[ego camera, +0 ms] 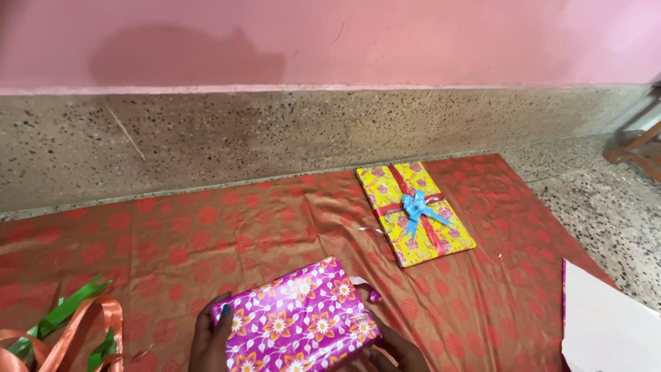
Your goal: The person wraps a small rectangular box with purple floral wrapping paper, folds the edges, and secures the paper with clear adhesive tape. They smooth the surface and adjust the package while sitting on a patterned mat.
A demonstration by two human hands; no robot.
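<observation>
Magenta flower-print wrapped box is sitting low centre in head view, tilted w/ one corner pointing up-right, held between both hands above the orange-brown cloth w/ red dots spread on the floor. Left hand is gripping the box's left edge, fingers curling up over that side, thumb tip showing on the paper. Right hand is cupping the lower right corner from beneath, grip closed on the box, fingers mostly hidden under it. A small bit of white paper and a magenta scrap are lying just beside the box's right edge.

Yellow flower-print wrapped flat box, tied w/ red ribbon and a blue bow, is lying on the cloth up-right, well apart from the hands, near the cloth's far edge by the speckled stone skirting. Open cloth is stretching between the two boxes and out to the left.

Loose orange and green ribbons are piling at the bottom left corner. White sheet is lying at the bottom right, partly off the cloth on the speckled floor.
</observation>
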